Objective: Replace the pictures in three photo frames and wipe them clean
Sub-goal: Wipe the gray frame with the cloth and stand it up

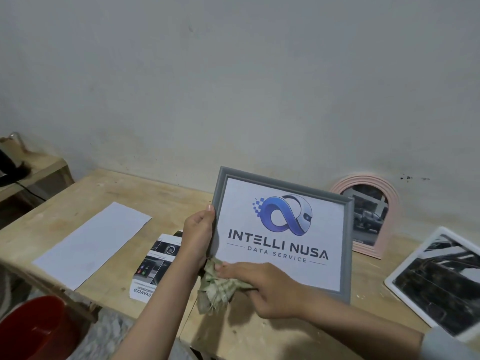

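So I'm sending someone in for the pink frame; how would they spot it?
On the wooden table, look along the wall behind the grey frame. The pink frame stands there upright, the only arch-topped one, ribbed, with a dark car photo.

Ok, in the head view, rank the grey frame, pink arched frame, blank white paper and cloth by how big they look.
1. Grey frame
2. White paper, though lying flat foreshortens it
3. Pink arched frame, partly hidden and farther away
4. Cloth, bunched up
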Demonstrator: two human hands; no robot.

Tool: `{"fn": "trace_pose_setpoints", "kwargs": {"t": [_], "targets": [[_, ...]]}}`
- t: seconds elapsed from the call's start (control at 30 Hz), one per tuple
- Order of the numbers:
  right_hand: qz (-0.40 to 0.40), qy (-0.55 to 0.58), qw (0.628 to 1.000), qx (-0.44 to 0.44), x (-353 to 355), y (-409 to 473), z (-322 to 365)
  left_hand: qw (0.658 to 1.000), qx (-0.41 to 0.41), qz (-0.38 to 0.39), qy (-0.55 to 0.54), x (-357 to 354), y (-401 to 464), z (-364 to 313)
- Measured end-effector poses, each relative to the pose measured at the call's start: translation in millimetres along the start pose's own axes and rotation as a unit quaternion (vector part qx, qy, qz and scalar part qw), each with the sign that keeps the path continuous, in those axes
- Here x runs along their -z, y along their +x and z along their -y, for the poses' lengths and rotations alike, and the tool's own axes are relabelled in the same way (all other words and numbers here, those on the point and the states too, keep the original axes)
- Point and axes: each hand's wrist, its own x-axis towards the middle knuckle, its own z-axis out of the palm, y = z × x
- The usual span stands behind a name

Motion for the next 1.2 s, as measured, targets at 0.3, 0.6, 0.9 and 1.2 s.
{"fn": "trace_pose_setpoints", "kwargs": {"t": [0.3,0.6,0.9,1.2], "targets": [[-0.218,-0.02,0.976,-0.018,96,30,10,1.0,-0.004,-0.001,0.015,0,2,1],[-0.218,-0.4,0.89,0.032,97,89,-18,0.997,-0.063,0.033,0.034,-22,-9,5],[-0.251,-0.389,0.886,0.001,104,62,-55,0.998,-0.032,-0.058,-0.022,20,5,10],[-0.246,-0.383,0.888,-0.067,133,25,-88,0.994,-0.021,-0.102,-0.044,52,19,6]]}}
